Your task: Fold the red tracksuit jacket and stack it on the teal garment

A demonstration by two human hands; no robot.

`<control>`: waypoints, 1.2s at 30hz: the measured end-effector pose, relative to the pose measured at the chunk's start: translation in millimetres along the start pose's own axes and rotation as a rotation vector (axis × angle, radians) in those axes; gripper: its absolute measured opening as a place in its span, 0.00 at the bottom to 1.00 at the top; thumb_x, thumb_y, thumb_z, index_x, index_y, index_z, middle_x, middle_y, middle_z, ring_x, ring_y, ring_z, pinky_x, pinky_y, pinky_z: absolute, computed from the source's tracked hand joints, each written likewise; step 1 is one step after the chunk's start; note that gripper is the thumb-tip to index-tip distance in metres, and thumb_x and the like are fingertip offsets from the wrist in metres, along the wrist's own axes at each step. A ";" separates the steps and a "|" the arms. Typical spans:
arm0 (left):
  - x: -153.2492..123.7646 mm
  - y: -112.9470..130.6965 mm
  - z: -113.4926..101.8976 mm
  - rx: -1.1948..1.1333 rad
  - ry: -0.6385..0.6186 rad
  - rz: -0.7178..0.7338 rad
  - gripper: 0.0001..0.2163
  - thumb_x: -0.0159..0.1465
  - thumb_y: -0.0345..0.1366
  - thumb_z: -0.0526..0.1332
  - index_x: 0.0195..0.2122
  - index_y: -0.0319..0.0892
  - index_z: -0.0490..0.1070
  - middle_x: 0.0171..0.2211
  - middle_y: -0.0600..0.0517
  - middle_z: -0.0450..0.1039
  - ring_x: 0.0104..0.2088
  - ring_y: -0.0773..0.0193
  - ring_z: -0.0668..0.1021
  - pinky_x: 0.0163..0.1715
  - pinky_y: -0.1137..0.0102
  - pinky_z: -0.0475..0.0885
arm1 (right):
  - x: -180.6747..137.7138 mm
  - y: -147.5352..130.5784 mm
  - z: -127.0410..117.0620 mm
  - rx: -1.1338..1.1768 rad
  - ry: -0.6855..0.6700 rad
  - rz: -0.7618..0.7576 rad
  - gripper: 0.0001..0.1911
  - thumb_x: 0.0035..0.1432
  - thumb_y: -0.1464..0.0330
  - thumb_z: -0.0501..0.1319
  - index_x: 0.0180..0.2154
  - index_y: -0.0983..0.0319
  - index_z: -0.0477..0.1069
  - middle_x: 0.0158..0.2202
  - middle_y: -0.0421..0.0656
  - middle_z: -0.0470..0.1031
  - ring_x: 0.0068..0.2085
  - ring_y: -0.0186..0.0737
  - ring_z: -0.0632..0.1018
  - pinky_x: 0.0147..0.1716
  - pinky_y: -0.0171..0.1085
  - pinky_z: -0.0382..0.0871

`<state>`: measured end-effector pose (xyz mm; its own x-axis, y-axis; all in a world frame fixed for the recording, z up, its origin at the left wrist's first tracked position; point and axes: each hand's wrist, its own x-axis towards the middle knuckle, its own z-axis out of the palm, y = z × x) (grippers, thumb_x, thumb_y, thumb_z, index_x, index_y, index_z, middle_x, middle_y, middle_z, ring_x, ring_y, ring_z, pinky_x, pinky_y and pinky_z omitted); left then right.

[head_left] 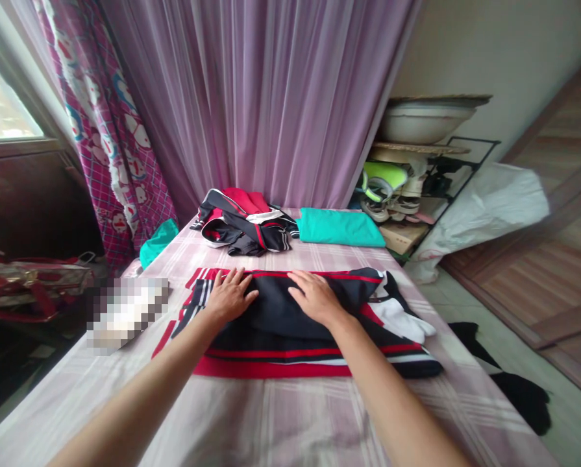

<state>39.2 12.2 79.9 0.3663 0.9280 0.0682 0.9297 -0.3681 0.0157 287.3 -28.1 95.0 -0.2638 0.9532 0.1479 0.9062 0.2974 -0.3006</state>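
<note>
— Bare forearms (139, 395) come closest, reaching over the plaid cloth (256, 428) that covers the surface. What are the hands on?

— Both are on a folded black-and-red tracksuit top (275, 314), between the left and right edges of the surface and well short of the far one. It might be more than one garment in layers; I can't tell

— And the grip?

— Neither hand grips anything. The left hand (228, 298) lies palm down with its fingers spread near the striped cuffs, and the right hand (315, 297) rests the same way, fingers loosely apart, farther along the dark fabric

— What shows at the ends?

— Striped cuffs and red fabric towards the left edge, white fabric (400, 318) towards the right edge

— Anything else up there?

— At the far left corner sits a loosely heaped striped jacket (244, 224), and just beside it, at the far right corner, a flat folded teal cloth (341, 227). Beside the left edge lies something pixelated (127, 311), too blurred to name

— Beyond the far edge?

— A purple curtain (271, 97) hangs there, with a rack (475, 168) holding shoes (404, 206) and a basin (424, 122) to its right
</note>
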 end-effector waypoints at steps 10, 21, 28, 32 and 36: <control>1.3 -3.1 33.6 0.015 0.038 0.017 0.31 0.68 0.55 0.49 0.68 0.45 0.59 0.70 0.41 0.54 0.70 0.45 0.56 0.66 0.43 0.47 | -26.2 120.0 25.0 -0.222 -0.080 0.470 0.31 0.69 0.55 0.44 0.68 0.58 0.56 0.71 0.49 0.52 0.71 0.49 0.54 0.67 0.55 0.45; -5.3 23.5 14.6 -0.095 0.231 0.117 0.19 0.68 0.44 0.54 0.57 0.45 0.72 0.63 0.41 0.67 0.63 0.46 0.68 0.64 0.45 0.53 | -35.5 161.3 -32.1 -0.175 0.278 0.591 0.20 0.65 0.65 0.50 0.51 0.60 0.75 0.52 0.50 0.78 0.51 0.48 0.77 0.50 0.42 0.69; -13.9 163.5 4.3 -0.275 0.024 0.482 0.19 0.61 0.53 0.64 0.46 0.45 0.74 0.42 0.44 0.77 0.43 0.51 0.78 0.42 0.58 0.72 | -27.2 169.5 -41.1 -0.268 0.104 0.788 0.26 0.64 0.54 0.54 0.56 0.63 0.70 0.48 0.56 0.78 0.48 0.54 0.79 0.44 0.45 0.70; -6.0 188.9 13.2 -0.198 -0.016 0.460 0.10 0.66 0.41 0.60 0.43 0.43 0.73 0.40 0.43 0.75 0.42 0.52 0.77 0.40 0.59 0.72 | -21.4 181.8 -41.1 -0.228 0.181 0.648 0.22 0.63 0.60 0.56 0.57 0.57 0.70 0.50 0.49 0.79 0.49 0.49 0.78 0.46 0.42 0.69; -5.3 166.7 18.4 -0.211 0.009 0.637 0.12 0.70 0.30 0.50 0.47 0.45 0.72 0.39 0.47 0.75 0.40 0.58 0.77 0.41 0.62 0.71 | -21.3 197.3 -31.9 -0.181 0.285 0.580 0.19 0.65 0.63 0.54 0.54 0.60 0.72 0.52 0.49 0.78 0.51 0.49 0.77 0.49 0.41 0.67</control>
<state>193.0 -53.0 63.8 0.8397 0.5255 0.1367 0.5039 -0.8480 0.1645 482.3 8.5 62.7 0.3579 0.8967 0.2604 0.9225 -0.2964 -0.2474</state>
